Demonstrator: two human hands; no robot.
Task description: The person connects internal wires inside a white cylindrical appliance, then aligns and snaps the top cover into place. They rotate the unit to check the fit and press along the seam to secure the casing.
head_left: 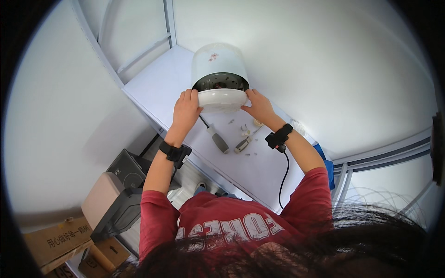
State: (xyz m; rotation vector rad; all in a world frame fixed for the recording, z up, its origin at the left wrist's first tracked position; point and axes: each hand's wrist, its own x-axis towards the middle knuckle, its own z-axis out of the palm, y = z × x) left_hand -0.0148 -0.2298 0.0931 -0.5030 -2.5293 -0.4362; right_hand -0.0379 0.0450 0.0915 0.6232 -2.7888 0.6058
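Note:
A white rounded appliance body (219, 56) with a small pink flower print, much like a rice cooker, lies on its side on the white table. Its near end is uncovered, showing a dark interior (227, 79) with parts I cannot make out. In front of that opening is a white round cover (222, 98), gripped at its left edge by my left hand (186, 110) and at its right edge by my right hand (259, 109). Whether the cover touches the body is hard to tell. Below my hands lie a grey-handled screwdriver (219, 142) and a shorter grey-handled screwdriver (242, 145).
Several small screws (247, 154) are scattered on the white tabletop (194, 134). A metal frame (139, 58) rises at the back left, beside a white wall. Cardboard boxes (65, 241) and a pinkish stool or chair (104, 199) stand lower left. A blue item (327, 167) sits at right.

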